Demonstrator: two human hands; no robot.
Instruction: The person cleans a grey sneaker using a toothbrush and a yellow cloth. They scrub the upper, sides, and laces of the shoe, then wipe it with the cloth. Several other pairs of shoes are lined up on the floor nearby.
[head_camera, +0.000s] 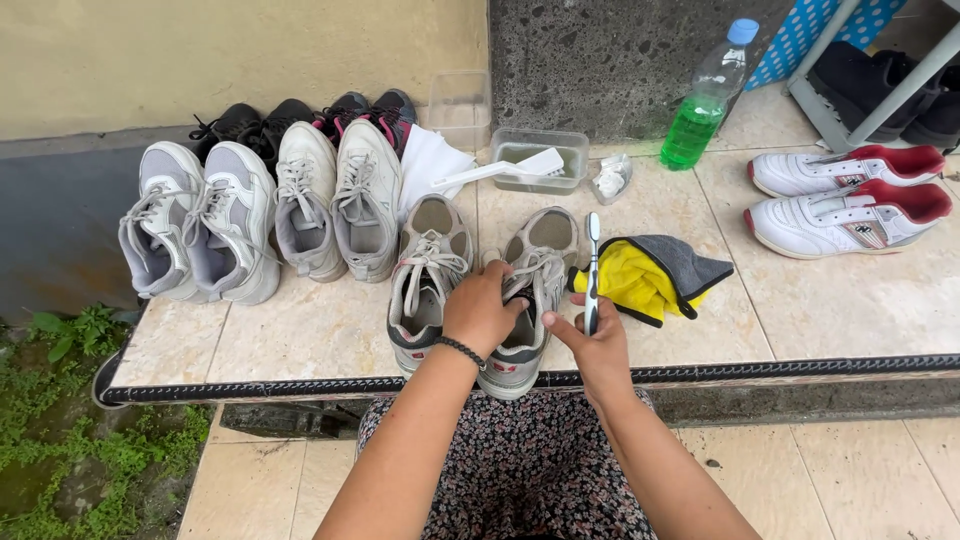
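A pair of grey sneakers stands at the front of the tiled ledge (300, 340). My left hand (481, 309) rests on the laces and tongue between the left grey sneaker (425, 265) and the right grey sneaker (535, 260), gripping the right one's upper. My right hand (592, 342) touches the right sneaker's side and holds a toothbrush (592, 262) upright, bristles at the top. A yellow and grey cloth (655, 275) lies just right of the toothbrush.
Several grey and white sneakers (250, 215) line the left, dark shoes behind. A clear tub (540, 160) with a white brush, a small rag (610, 178), a bottle of green liquid (703, 100) and red-white sneakers (850, 200) sit at the back and right.
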